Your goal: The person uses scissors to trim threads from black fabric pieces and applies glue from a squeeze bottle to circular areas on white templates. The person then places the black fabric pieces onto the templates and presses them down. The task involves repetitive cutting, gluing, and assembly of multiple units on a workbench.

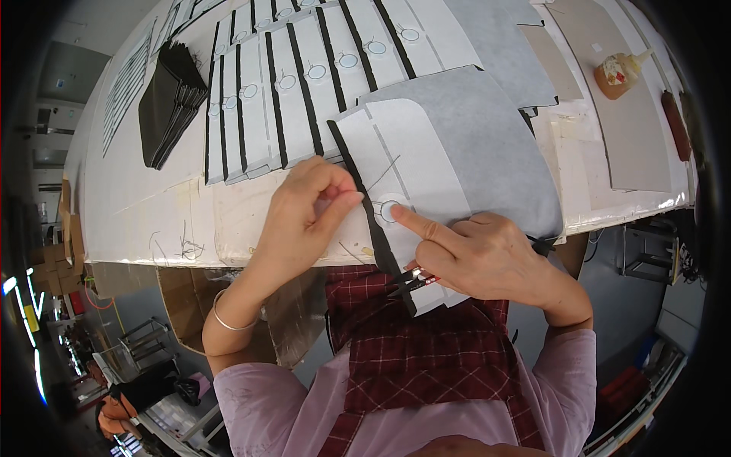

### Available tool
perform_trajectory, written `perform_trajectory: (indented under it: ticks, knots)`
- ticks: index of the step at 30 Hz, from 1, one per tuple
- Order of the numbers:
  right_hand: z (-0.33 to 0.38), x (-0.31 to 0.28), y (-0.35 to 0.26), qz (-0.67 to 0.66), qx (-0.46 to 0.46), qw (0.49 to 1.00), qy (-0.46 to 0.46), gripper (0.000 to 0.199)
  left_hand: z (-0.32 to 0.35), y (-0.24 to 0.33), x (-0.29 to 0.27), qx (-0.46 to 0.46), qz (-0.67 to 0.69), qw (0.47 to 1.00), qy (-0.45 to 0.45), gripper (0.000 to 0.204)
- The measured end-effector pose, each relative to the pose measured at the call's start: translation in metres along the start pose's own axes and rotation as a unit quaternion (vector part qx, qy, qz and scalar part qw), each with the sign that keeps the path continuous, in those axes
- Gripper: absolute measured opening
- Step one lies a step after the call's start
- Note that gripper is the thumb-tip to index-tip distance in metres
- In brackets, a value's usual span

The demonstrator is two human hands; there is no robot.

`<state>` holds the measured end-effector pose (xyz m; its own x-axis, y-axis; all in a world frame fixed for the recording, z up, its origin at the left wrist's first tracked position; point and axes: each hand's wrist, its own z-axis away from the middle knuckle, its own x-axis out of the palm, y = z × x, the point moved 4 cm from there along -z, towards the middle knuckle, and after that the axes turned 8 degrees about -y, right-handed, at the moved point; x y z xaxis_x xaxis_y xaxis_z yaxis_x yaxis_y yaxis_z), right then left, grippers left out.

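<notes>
A pale panel (415, 148) with black edges lies before me, its lower end overhanging the table edge. On it sits a small round white disc (390, 212) with dark thread around it. My right hand (480, 255) presses its index fingertip onto this disc. Its other fingers curl over a small red and black metal tool (419, 280), mostly hidden, so its kind is unclear. Just left of the disc, my left hand (301, 213) pinches thumb and index finger together on the thread (373, 202). A loose piece of thread (387, 171) lies farther up the panel.
Several overlapping panels with round discs (316, 71) spread across the far table (145, 221). A stack of black folded pieces (171, 103) lies left of them. Grey sheets (495, 122) extend rightward. A bottle of amber liquid (618, 75) rests on cardboard (640, 145) at far right.
</notes>
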<state>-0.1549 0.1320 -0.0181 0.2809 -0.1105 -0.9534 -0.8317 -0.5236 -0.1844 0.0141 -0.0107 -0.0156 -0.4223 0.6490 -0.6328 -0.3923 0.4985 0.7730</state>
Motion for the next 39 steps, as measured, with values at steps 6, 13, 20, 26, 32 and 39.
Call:
perform_trajectory:
  ticks: [6,13,20,26,32,39]
  knots:
    - [0.0,0.001,0.001,0.001,0.001,1.0,-0.002,0.021,0.021,0.0,-0.021,-0.042,-0.105,0.993,-0.016,0.015]
    - [-0.001,-0.002,0.0,-0.006,0.001,1.0,-0.005,0.02,-0.006,0.002,-0.007,0.116,-0.083,0.989,-0.044,0.029]
    - [-0.001,0.0,0.0,-0.008,0.001,1.0,-0.012,0.019,-0.019,-0.006,-0.009,0.203,-0.095,0.97,-0.099,0.014]
    - [-0.002,-0.012,0.004,-0.097,0.01,0.995,-0.001,0.025,-0.018,0.001,-0.01,0.202,-0.044,0.976,-0.067,0.012]
    - [-0.023,-0.056,0.031,-0.162,0.085,0.979,-0.085,0.035,-0.013,-0.004,-0.008,0.202,-0.016,0.978,-0.05,0.012]
    - [-0.077,-0.039,0.064,-0.124,0.049,0.967,-0.216,0.041,-0.013,-0.007,-0.005,0.217,-0.02,0.976,-0.026,0.012]
